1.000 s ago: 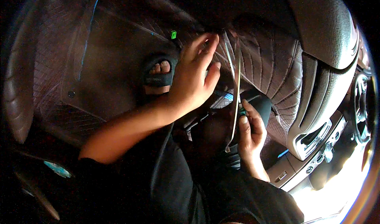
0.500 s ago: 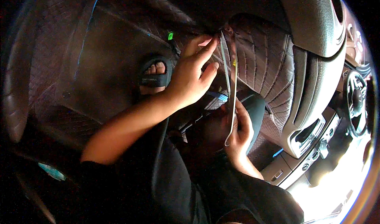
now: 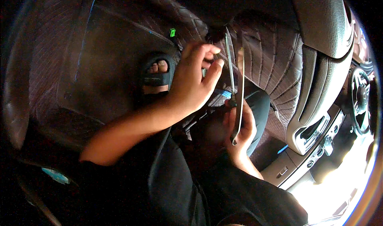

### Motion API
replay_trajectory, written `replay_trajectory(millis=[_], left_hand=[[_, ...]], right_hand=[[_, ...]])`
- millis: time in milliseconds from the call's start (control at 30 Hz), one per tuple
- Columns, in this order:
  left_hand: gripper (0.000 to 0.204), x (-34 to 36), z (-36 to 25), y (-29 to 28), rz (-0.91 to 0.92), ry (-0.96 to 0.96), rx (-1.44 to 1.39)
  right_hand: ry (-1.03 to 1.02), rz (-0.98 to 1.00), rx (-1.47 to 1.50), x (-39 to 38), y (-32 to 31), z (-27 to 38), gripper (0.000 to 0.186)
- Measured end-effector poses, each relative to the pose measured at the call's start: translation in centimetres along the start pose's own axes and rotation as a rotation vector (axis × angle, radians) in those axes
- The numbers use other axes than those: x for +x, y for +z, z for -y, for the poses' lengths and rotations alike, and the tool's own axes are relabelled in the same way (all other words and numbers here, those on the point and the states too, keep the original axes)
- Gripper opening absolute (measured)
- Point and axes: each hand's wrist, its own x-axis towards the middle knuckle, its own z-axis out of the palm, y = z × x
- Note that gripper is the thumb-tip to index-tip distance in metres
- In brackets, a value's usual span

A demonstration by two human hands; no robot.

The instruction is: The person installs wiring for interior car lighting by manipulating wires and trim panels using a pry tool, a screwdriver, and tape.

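My left hand (image 3: 197, 76) is raised beside a thin silvery shaft (image 3: 229, 58), its fingers loosely bent and apart; whether its fingertips touch anything is unclear. My right hand (image 3: 243, 126), lower and further right, is closed around the dark handle (image 3: 233, 103) of that shafted tool. A long flat metal strip (image 3: 241, 98) with a curved lower end crosses in front of the right hand and runs upward beside the shaft. Both lie against a dark quilted seat cover (image 3: 267, 58), where their upper tips are hard to make out.
I am inside a vehicle, my sandalled foot (image 3: 156, 74) on the dark mat (image 3: 111, 66). A green tag (image 3: 172, 33) lies above my left hand. A padded armrest (image 3: 323, 34), steering wheel (image 3: 359, 102) and dashboard (image 3: 303, 162) are at the right, beside a bright opening.
My left fingers have bent and moved slightly down. My right hand has shifted left and round the tool's handle, and the metal strip now lies across the front of that hand.
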Motion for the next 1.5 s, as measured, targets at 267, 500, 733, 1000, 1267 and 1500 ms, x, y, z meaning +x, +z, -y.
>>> replay_trajectory(millis=[267, 500, 733, 1000, 1267, 1500], left_hand=[[0.02, -1.3, 0.7, 3.0, 0.376, -0.109, -0.132], [0.031, 0.3, -0.4, 5.4, 0.212, -0.036, 0.037], [0.036, 1.2, 0.6, 7.9, 0.164, -0.114, -0.268], [0.027, 2.2, -1.2, 6.1, 0.193, -0.19, -0.407], [0.02, 2.2, 2.5, 3.1, 0.026, -0.021, -0.007], [0.024, 1.0, 0.5, -0.5, -0.109, 0.242, 0.286]], right_hand=[[-0.178, 0.049, -0.055, 0.9, 0.1, 2.0, 0.033], [-0.044, 0.101, -0.13, 4.9, -4.0, 3.0, 0.028], [-0.147, 0.185, -0.238, 8.8, -6.6, 5.0, 0.023], [-0.274, 0.169, -0.271, 9.4, -6.0, 5.0, 0.023], [-0.392, 0.203, -0.377, 9.8, -7.0, 1.8, 0.028], [-0.051, 0.302, -0.25, 6.5, -10.5, 0.2, 0.032]])
